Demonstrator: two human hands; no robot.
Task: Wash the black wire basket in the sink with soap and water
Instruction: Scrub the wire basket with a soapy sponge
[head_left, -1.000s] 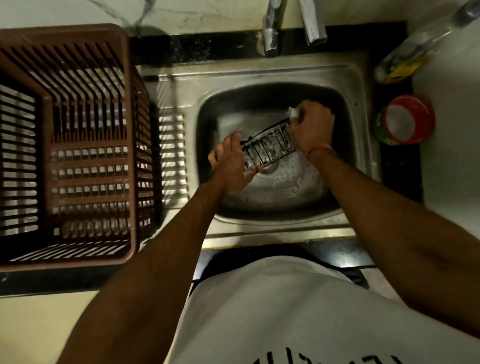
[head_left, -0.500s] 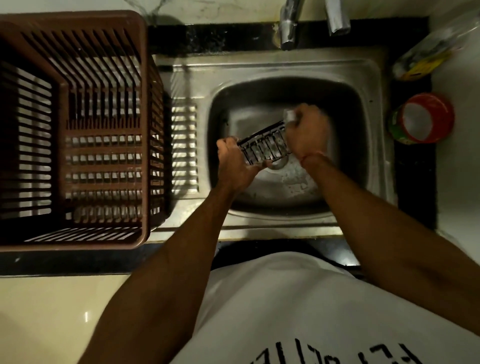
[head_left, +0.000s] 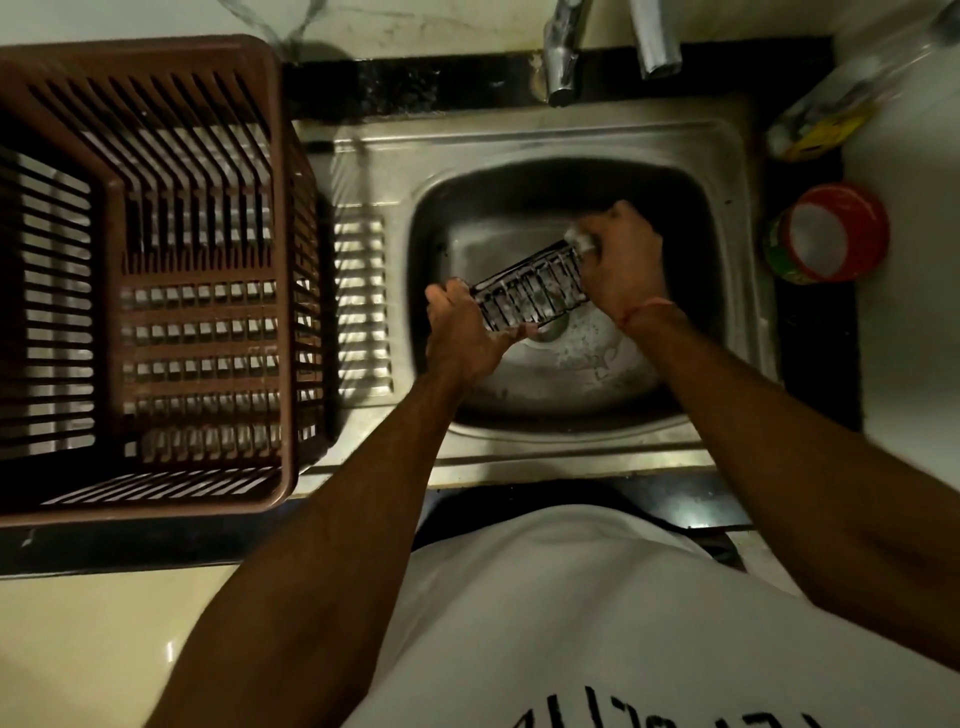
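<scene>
Crate (head_left: 156, 280) left of sink (head_left: 571, 441), tub (head_left: 826, 234) right

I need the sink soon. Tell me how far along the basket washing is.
Underway: the left hand grips the black wire basket over the sink, and the right hand rubs something pale and sudsy on its far end. No water runs from the tap, so rinsing looks still to come.

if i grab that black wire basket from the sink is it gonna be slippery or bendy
Probably slippery: the black wire basket looks wet and sudsy over the sink. Likely stiff, since it keeps its shape with the left hand holding only one end. Probably light, being open thin wire.
</scene>
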